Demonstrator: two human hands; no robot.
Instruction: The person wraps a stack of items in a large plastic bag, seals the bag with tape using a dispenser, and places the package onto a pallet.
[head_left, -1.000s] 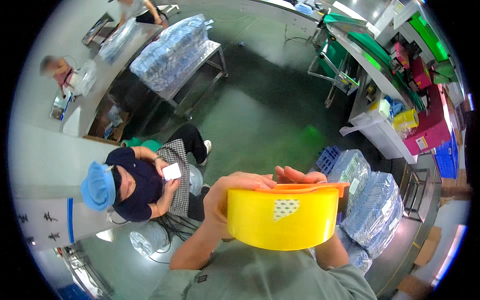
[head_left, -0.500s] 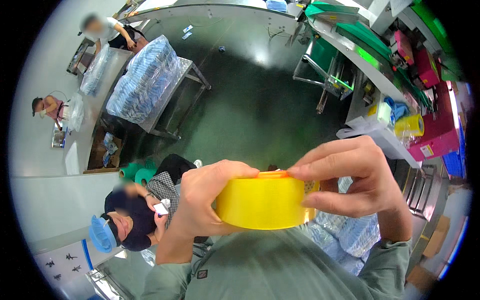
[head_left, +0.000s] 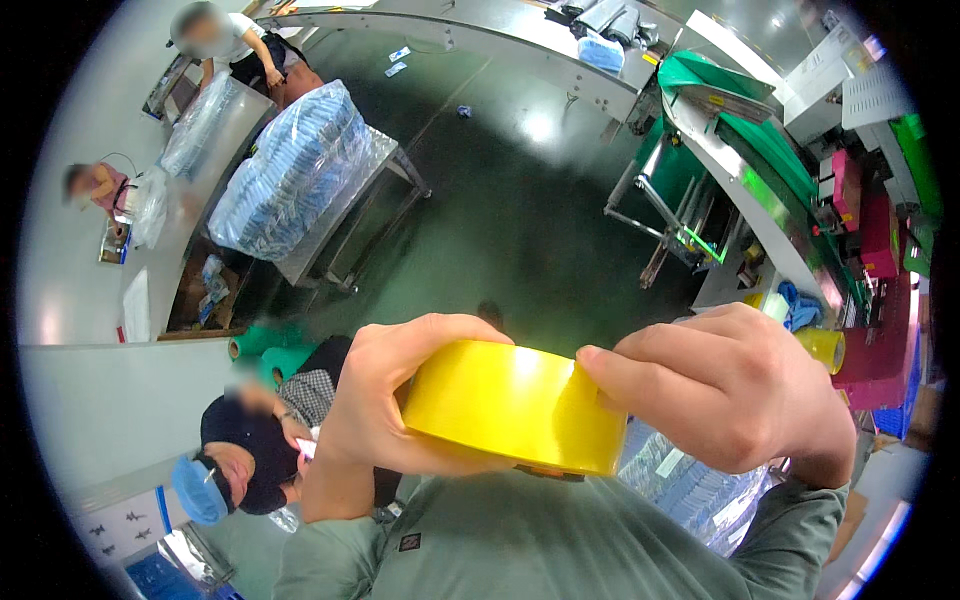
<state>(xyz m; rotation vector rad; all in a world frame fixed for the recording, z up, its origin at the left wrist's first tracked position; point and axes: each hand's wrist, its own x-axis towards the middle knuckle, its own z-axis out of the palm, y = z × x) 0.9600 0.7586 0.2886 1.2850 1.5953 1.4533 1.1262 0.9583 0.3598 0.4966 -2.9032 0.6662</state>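
Fingers of the left hand (head_left: 375, 400) clasp the tape (head_left: 510, 400), which lies between them and the right hand (head_left: 735, 390), whose fingertips touch its right end; whether they pinch, I cannot tell.

Metal table (head_left: 366, 178): blue bundle (head_left: 290, 175) (clear-wrapped) on top.

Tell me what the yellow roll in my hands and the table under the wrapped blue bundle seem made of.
The yellow roll looks like glossy plastic film, probably tape, given the bright highlight on its smooth curved face. The table seems to be bare metal, perhaps steel, judging by its grey, dully shining top and slim legs.
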